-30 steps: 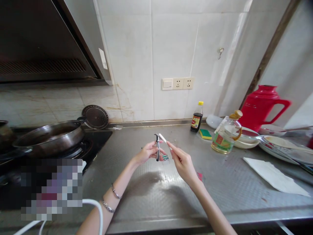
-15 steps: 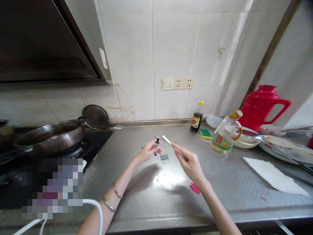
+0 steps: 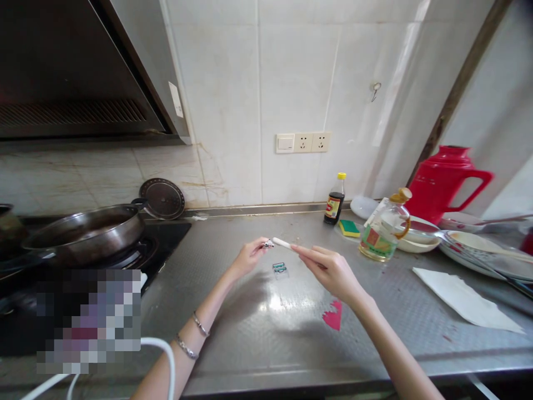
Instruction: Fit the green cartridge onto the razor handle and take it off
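Note:
My left hand (image 3: pixel 249 258) is closed on a small silver and black razor (image 3: pixel 268 243), its end pointing right. My right hand (image 3: pixel 328 269) pinches a slim white stick with a thicker, rounded tip (image 3: pixel 282 243); the kind is unclear. The tip is right beside the razor's end; whether they touch I cannot tell. Below, between the hands, a small clear case with green and black razor cartridges (image 3: pixel 280 269) lies on the steel counter (image 3: pixel 233 344). A torn pink-red patch (image 3: pixel 333 316) lies under my right wrist.
At left, a steel pan (image 3: pixel 87 230) sits on the black stove (image 3: pixel 166 236). A soy sauce bottle (image 3: pixel 334 203), a sponge (image 3: pixel 348 228), a glass oil jug (image 3: pixel 381 233), stacked dishes, a red thermos (image 3: pixel 441 180) and a white paper sheet (image 3: pixel 462 300) stand or lie at right.
The razor has tilted from upright to pointing right. My right hand has shifted slightly, bringing the white stick nearly level and its tip down and left to the razor.

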Action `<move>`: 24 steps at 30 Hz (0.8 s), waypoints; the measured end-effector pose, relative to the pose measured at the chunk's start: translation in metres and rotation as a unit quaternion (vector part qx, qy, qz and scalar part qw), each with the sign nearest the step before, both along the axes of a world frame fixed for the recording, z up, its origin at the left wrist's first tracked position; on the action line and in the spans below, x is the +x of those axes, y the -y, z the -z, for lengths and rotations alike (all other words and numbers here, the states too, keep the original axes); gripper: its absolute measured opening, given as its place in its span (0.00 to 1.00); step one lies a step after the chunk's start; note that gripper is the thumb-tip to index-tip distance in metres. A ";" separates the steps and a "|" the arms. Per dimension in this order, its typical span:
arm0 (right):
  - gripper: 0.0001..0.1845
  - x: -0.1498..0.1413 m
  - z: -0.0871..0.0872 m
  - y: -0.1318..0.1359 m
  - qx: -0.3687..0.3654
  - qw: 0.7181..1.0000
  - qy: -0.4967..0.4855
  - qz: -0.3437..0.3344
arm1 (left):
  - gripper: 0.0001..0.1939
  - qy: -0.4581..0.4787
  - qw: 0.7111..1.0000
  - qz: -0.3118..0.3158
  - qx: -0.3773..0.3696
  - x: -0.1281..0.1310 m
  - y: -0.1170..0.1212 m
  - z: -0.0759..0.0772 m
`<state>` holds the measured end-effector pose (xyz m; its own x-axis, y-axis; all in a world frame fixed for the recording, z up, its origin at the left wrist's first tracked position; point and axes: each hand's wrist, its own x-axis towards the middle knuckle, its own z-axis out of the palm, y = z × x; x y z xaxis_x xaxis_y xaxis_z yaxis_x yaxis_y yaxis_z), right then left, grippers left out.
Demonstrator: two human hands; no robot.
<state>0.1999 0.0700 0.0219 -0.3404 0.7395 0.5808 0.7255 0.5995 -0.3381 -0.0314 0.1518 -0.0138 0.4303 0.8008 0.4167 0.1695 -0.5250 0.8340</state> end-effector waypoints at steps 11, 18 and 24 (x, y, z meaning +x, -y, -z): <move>0.19 -0.002 0.007 -0.003 -0.016 0.999 -0.003 -0.040 | 0.09 0.002 1.000 0.001 -0.014 0.006 0.004 0.002; 0.19 0.001 0.004 -0.003 -0.023 0.999 -0.013 -0.021 | 0.11 -0.033 0.999 -0.013 0.004 0.006 0.001 0.008; 0.19 0.005 0.005 -0.003 -0.032 0.999 -0.015 -0.034 | 0.11 -0.063 0.997 -0.029 0.035 0.006 0.000 0.011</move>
